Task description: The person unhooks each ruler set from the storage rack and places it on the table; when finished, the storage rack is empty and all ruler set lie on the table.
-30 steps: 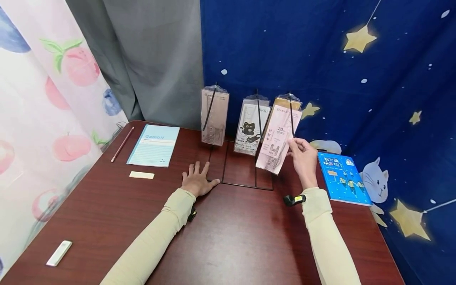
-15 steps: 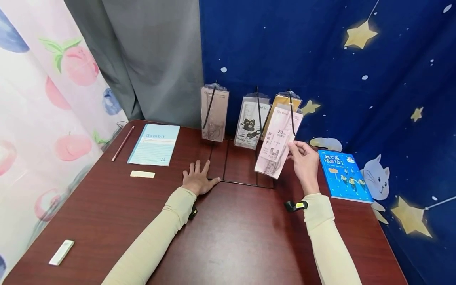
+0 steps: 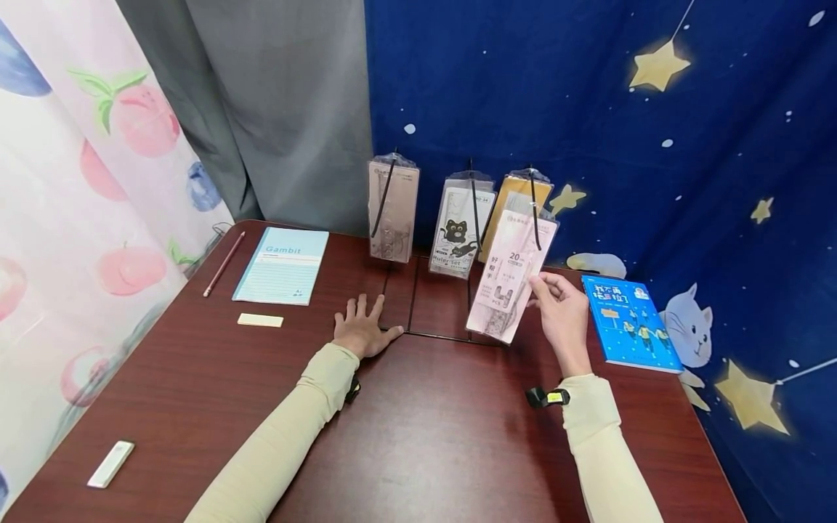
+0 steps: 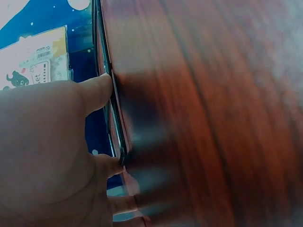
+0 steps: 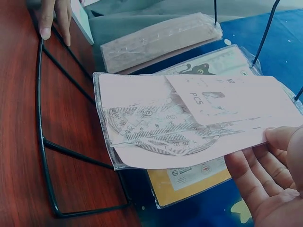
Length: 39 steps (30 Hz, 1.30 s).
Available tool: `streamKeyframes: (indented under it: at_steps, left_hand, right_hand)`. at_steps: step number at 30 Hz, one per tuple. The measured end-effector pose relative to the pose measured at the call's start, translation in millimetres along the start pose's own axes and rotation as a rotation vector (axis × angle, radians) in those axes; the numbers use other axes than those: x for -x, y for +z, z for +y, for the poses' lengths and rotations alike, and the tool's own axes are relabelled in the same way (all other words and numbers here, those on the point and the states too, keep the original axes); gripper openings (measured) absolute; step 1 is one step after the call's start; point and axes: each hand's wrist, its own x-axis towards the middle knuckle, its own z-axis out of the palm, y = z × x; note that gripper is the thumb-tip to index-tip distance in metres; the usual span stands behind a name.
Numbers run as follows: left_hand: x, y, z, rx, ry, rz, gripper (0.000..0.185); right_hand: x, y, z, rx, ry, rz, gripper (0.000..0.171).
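My right hand (image 3: 561, 312) pinches the right edge of a pink ruler set (image 3: 500, 287) in a clear sleeve, thumb on its front and fingers behind. The set tilts, its upper part overlapped by the rack's right hook (image 3: 535, 211). A protractor (image 5: 180, 142) shows through the sleeve in the right wrist view. Behind it hangs a yellow-backed pack (image 3: 513, 190). On the middle hook hangs a ruler set with black cats (image 3: 461, 232), and on the left hook another pinkish ruler set (image 3: 394, 211). My left hand (image 3: 362, 330) lies spread, thumb at the rack's black base wire (image 3: 445, 337).
Left on the brown table (image 3: 405, 436) are a light blue notebook (image 3: 284, 266), a pencil (image 3: 224, 265), a cream bar (image 3: 260, 320) and a white bar (image 3: 111, 464). A blue book (image 3: 633, 323) lies on the right. Curtains hang close behind.
My right hand has drawn the pink ruler set down and toward me, away from the yellow-backed pack, now more exposed. The left hand has stayed in place.
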Motion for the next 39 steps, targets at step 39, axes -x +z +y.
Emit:
streamKeyframes:
  at_steps: [39]
  left_hand:
    - [0.9, -1.5, 2.1, -0.005, 0.006, -0.008, 0.084]
  right_hand:
    - [49.4, -26.4, -11.9, 0.126, 0.013, -0.037, 0.033]
